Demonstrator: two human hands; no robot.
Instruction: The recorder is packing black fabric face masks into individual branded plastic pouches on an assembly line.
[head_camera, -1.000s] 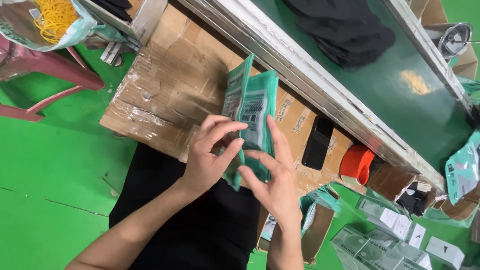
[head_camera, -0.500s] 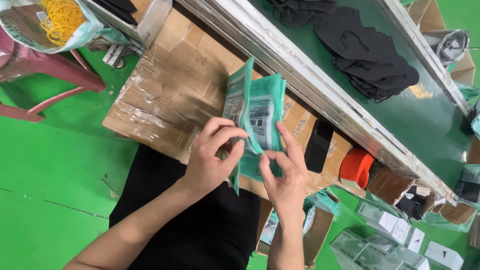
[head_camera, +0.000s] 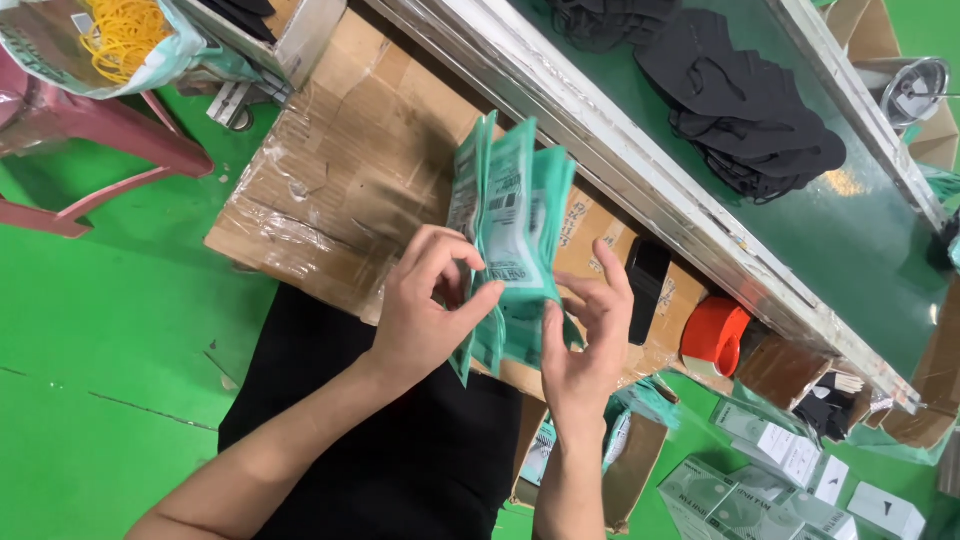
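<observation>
My left hand (head_camera: 425, 315) and my right hand (head_camera: 585, 335) together hold a stack of several teal plastic pouches (head_camera: 510, 215) upright over a taped cardboard work surface (head_camera: 340, 185). The left hand's thumb and fingers pinch the stack from the left side. From the right, the other hand's fingers press on the lower edge of the front pouch. The pouches fan apart slightly at the top.
A green conveyor belt (head_camera: 870, 250) with piles of black masks (head_camera: 750, 100) runs along the far side. A bag of yellow rubber bands (head_camera: 120, 35), a pink stool (head_camera: 90, 140), a black phone (head_camera: 645, 290), an orange tape roll (head_camera: 715, 335) and boxes of pouches (head_camera: 760, 470) lie around.
The mask piles have travelled along the belt. My hands have kept the pouch stack in place while the right fingers shifted lower on the front pouch.
</observation>
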